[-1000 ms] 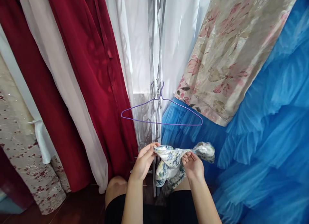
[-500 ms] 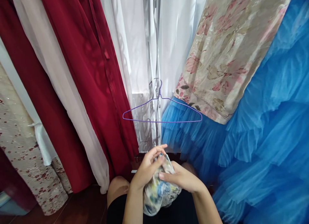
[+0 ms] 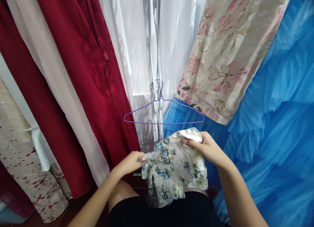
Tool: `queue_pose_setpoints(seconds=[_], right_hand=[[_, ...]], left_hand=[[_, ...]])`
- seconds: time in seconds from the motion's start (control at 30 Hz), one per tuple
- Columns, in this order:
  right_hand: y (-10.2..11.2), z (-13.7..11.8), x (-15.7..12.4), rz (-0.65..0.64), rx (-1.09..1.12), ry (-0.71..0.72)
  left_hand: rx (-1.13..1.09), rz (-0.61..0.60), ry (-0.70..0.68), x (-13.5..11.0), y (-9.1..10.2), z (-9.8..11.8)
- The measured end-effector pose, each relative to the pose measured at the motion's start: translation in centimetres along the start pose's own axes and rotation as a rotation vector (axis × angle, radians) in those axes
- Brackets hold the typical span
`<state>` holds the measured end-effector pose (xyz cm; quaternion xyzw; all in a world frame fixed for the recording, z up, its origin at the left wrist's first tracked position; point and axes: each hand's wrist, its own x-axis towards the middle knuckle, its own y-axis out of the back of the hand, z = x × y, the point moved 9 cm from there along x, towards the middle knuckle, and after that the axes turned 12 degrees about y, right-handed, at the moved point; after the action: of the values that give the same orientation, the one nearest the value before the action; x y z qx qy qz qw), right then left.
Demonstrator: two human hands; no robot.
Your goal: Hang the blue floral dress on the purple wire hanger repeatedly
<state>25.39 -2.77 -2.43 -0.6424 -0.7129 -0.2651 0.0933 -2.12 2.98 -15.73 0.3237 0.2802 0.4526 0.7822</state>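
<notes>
A small floral garment (image 3: 171, 168), off-white with blue, green and yellow print, is spread between my two hands over my lap. My left hand (image 3: 134, 162) is closed on its left end, fingers pinching the cloth. At the upper right, my right hand (image 3: 204, 146) grips the garment's edge, thumb on top and the other fingers hidden behind the fabric. The garment's exact kind cannot be made out, as it is creased and partly blurred. Just beyond it hangs a bare purple wire hanger (image 3: 164, 123), touched by neither hand.
White straps (image 3: 157, 57) hang by the hanger before white cloth (image 3: 137, 57). Long dark red fabric (image 3: 83, 89) and a pale pink drape (image 3: 59, 80) hang at left. A floral beige garment (image 3: 218, 67) and ruffled blue tulle (image 3: 277, 132) fill the right side.
My hands have moved apart, left hand to the left, right hand up and right. The garment has gone from a gathered bundle to being spread out between them.
</notes>
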Motion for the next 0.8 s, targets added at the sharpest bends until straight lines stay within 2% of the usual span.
queue_pose_setpoints(seconds=[0.1,0.17,0.27,0.33,0.4,0.5,0.6,0.67,0.73,0.8], right_hand=[[0.4,-0.8,3.9,0.003,-0.211,0.148],[0.0,-0.4,6.2,0.023,-0.253,0.207],[-1.2,1.0,9.1,0.016,-0.298,0.262],[-2.0,2.4,10.3,-0.012,-0.378,0.238],[-2.5,3.6,10.8,-0.031,-0.447,0.191],[-2.9,4.3,10.3,-0.028,-0.476,0.169],[-3.7,4.0,9.3,-0.042,-0.482,0.184],[-4.2,3.6,8.6,-0.061,-0.484,0.197],[-4.3,3.1,8.0,-0.094,-0.465,0.219],[-4.0,2.4,7.3,-0.131,-0.418,0.261]], left_hand=[[0.170,0.363,-0.058,-0.1,8.4,-0.4],[0.297,0.538,-0.071,-0.4,12.6,-0.4],[0.426,0.679,-0.046,-0.3,17.5,-0.4],[0.433,0.743,-0.018,0.1,20.2,-0.2],[0.381,0.815,-0.045,0.1,22.5,0.9],[0.206,0.898,-0.171,-0.1,24.0,4.3],[-0.022,0.840,-0.284,0.5,23.2,8.1],[-0.067,0.806,-0.327,1.3,22.2,10.2],[-0.016,0.846,-0.318,1.9,21.5,11.3],[0.036,0.884,-0.255,2.6,21.1,11.1]])
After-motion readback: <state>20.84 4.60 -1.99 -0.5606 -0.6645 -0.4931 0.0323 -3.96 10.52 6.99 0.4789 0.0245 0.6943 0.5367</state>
